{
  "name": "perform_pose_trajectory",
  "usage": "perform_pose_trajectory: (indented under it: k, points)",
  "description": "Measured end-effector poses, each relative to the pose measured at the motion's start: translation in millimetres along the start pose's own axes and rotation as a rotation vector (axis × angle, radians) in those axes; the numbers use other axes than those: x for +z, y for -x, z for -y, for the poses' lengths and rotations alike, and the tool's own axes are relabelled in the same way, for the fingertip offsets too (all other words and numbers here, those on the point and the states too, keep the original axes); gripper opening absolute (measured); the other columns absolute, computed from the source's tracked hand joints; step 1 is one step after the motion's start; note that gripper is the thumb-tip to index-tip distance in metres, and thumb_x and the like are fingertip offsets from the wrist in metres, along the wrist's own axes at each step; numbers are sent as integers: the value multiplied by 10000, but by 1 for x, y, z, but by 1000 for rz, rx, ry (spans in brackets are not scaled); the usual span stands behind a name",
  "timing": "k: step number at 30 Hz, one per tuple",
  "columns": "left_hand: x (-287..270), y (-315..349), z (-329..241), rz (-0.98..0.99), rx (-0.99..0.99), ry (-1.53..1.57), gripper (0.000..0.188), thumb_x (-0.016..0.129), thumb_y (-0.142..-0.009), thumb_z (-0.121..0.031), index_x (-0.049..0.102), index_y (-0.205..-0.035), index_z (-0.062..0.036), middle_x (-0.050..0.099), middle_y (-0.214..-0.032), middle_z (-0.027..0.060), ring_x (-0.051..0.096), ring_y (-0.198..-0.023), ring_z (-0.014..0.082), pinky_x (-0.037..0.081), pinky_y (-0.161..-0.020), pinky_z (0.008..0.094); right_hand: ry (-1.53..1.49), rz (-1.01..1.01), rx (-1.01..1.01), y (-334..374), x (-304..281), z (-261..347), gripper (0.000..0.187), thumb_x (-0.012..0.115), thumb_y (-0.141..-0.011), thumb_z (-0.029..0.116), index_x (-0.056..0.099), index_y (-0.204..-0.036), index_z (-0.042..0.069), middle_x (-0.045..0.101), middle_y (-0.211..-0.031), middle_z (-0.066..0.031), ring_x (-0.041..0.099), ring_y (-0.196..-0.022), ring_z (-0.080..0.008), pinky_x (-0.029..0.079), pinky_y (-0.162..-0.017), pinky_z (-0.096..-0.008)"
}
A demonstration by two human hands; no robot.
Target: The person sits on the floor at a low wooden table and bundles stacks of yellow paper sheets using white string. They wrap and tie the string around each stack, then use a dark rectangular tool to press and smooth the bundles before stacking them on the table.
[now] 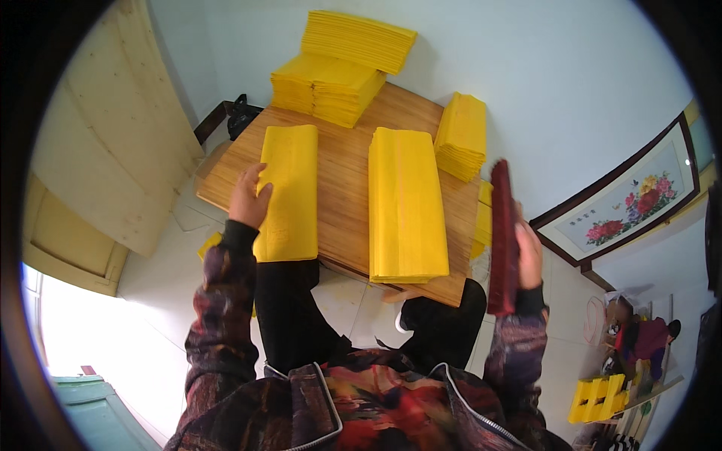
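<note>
My left hand [250, 197] rests with fingers apart at the left edge of a folded yellow paper sheet [292, 195]. That sheet lies lengthwise on the wooden table [342, 169], its near end reaching the table's front edge. To the right of it lies a thicker stack of folded yellow paper [408, 207]. Off the table's right side, my right hand [529, 252] grips a long dark-red brush [504, 240], held upright. The brush hides part of that hand's fingers. It is apart from the paper.
Tall yellow paper piles [327, 86] stand at the table's back, and a smaller pile [461, 135] at its right corner. A framed flower picture [624, 195] leans at the right. Pale wooden boards [113, 113] stand left. A black bag [242, 116] sits behind the table.
</note>
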State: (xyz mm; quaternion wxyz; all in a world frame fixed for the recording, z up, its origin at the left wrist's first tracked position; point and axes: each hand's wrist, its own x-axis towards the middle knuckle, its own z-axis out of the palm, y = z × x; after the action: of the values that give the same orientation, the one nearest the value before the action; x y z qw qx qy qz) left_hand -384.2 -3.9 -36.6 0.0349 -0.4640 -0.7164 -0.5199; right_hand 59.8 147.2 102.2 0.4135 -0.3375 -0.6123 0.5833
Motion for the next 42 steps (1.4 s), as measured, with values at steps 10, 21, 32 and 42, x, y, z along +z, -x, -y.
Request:
perform_pose_trajectory:
  k: [10, 21, 32, 42]
  points:
    - [60, 118, -173, 224, 492, 219, 350, 706, -632, -66, 598, -965, -63, 566, -961, 95, 547, -918, 277, 442, -740, 381, 1245, 51, -221, -87, 130, -28, 326, 557, -803, 243, 532, -1009, -8, 617, -867, -236, 590, -831, -398, 459, -753, -448]
    - [94, 135, -172, 292, 638, 182, 329, 583, -703, -154, 583, -1027, -94, 555, -1080, 43, 515, -1050, 199, 395, -902, 352, 1549, 101, -182, -93, 153, -53, 288, 567, -792, 268, 490, -889, 8, 624, -737, -233, 614, -687, -404, 478, -623, -504]
    - [124, 141, -171, 336, 676, -37, 397, 561, -728, -198, 591, -1117, -129, 551, -1183, 20, 502, -1083, 173, 366, -867, 308, 1511, 18, -197, -96, 146, -88, 273, 559, -803, 251, 460, -901, 16, 617, -654, -216, 614, -596, -393, 486, -533, -491]
    - [134, 151, -162, 330, 633, 20, 384, 533, -721, -196, 593, -1092, -120, 564, -1159, 3, 508, -1087, 161, 373, -852, 334, 1581, -12, -223, -89, 158, -97, 292, 579, -792, 278, 480, -908, 29, 606, -628, -205, 600, -573, -394, 463, -514, -502]
